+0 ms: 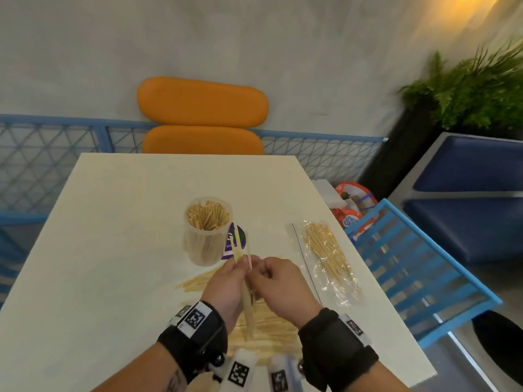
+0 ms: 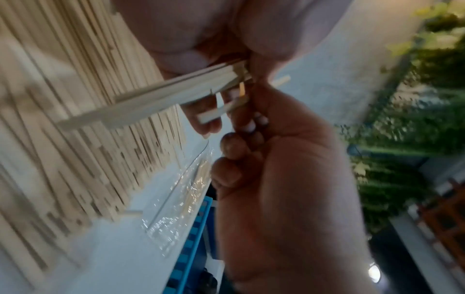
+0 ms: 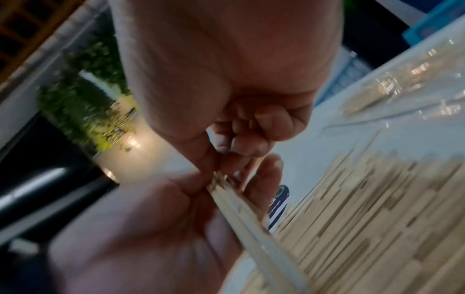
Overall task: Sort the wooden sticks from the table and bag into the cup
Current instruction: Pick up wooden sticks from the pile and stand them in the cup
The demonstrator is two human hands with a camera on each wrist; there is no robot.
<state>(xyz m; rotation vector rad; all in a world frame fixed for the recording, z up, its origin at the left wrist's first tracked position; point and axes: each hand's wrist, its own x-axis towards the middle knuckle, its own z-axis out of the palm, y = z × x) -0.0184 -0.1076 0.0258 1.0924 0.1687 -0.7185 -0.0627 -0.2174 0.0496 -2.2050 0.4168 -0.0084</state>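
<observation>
My hands work over a pale square table (image 1: 119, 222). My left hand (image 1: 226, 281) grips thin wooden sticks (image 1: 245, 295); my right hand (image 1: 278, 281) pinches them — clear plastic cup (image 1: 208, 236) ahead, clear bag (image 1: 325, 256) rightward, orange cushioned chair (image 1: 202, 114) beyond.

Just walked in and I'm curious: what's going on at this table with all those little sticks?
A person is sorting wooden sticks. The left hand grips a small bundle of sticks held upright above the table, and the right hand pinches at the same bundle, seemingly evening it up. A clear cup beyond the hands is already packed with sticks. More lie in a loose pile under the hands, and a clear bag to the right holds others.
</observation>
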